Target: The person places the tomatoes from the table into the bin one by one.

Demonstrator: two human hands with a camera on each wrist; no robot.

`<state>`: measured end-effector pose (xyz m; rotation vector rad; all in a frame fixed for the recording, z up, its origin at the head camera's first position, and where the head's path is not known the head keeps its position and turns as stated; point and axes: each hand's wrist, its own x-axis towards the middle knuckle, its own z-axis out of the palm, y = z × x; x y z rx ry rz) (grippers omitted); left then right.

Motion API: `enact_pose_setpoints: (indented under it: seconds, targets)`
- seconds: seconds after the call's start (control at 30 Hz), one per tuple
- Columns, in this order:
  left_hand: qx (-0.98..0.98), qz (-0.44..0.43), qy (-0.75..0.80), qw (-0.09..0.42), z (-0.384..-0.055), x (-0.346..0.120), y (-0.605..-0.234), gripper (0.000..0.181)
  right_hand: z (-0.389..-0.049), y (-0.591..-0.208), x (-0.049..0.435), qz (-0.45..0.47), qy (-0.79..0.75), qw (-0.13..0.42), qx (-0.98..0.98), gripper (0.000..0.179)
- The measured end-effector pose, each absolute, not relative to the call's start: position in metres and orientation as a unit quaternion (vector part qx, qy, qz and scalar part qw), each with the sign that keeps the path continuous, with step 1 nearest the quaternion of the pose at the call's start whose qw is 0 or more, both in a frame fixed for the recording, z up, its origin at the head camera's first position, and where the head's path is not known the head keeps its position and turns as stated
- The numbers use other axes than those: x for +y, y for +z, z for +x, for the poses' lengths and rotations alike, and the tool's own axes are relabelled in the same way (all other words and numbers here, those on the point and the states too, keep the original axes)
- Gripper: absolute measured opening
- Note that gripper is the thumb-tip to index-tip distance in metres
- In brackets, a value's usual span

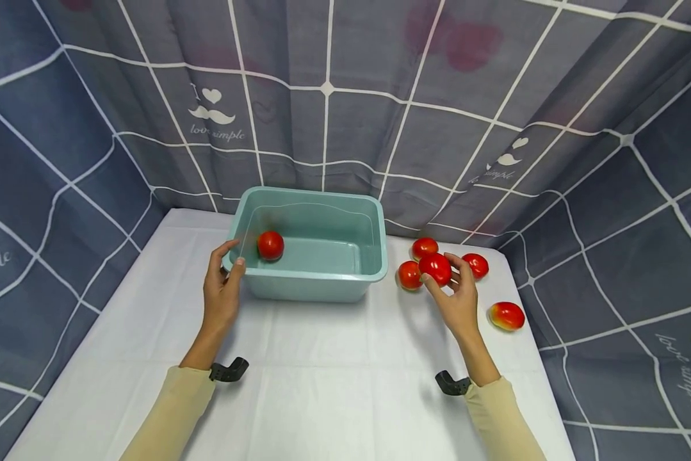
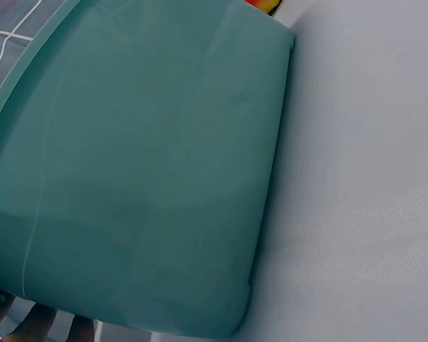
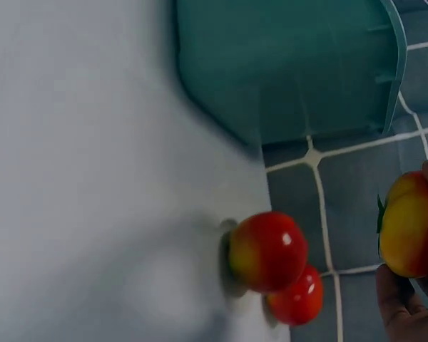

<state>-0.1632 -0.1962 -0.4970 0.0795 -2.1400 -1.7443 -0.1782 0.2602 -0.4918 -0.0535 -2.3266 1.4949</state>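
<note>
My right hand (image 1: 459, 301) pinches a red tomato (image 1: 435, 269) between thumb and fingers. In the right wrist view this tomato (image 3: 408, 224) is held up at the right edge, showing a yellow patch and a green stem. My left hand (image 1: 223, 291) grips the left end of a teal plastic bin (image 1: 307, 285), thumb at the front corner of the rim. One tomato (image 1: 271, 246) lies inside the bin at its left. Around the right hand lie more tomatoes: one (image 1: 410, 275) to the left, one (image 1: 424, 248) behind and one (image 1: 475, 265) to the right.
A red and yellow tomato (image 1: 507, 316) lies near the right edge of the white-covered table (image 1: 322, 397). Dark grey-blue curtains (image 1: 299, 121) with white grid lines stand behind the bin and on both sides. Dark wrist cameras (image 1: 230, 370) sit on both wrists.
</note>
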Motion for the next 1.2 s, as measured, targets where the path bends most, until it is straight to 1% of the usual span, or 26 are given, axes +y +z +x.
enact_pose_setpoints:
  seconds: [0.17, 0.37, 0.57, 0.73, 0.83, 1.2]
  targets:
    - [-0.759, 0.03, -0.623, 0.185, -0.163, -0.196, -0.496, 0.045, -0.188, -0.477, 0.242, 0.004, 0.569, 0.181, -0.802, 0.067]
    - [-0.756, 0.022, -0.626, 0.193, -0.164, -0.198, -0.497, 0.045, -0.2, -0.458, 0.224, 0.043, 0.612, 0.176, -0.77, 0.063]
    - [-0.752, 0.017, -0.631, 0.189, -0.164, -0.199, -0.498, 0.045, -0.211, -0.442, 0.205, 0.09, 0.611, 0.176, -0.766, 0.065]
    - [-0.758, 0.019, -0.625, 0.185, -0.163, -0.199, -0.5, 0.045, -0.217, -0.431, 0.189, 0.105, 0.593, 0.171, -0.78, 0.064]
    - [-0.762, 0.021, -0.62, 0.184, -0.164, -0.199, -0.501, 0.045, -0.221, -0.427, 0.18, 0.117, 0.589, 0.162, -0.783, 0.064]
    - [-0.775, 0.028, -0.601, 0.193, -0.16, -0.199, -0.499, 0.044, -0.237, -0.425, 0.15, 0.155, 0.553, 0.103, -0.812, 0.065]
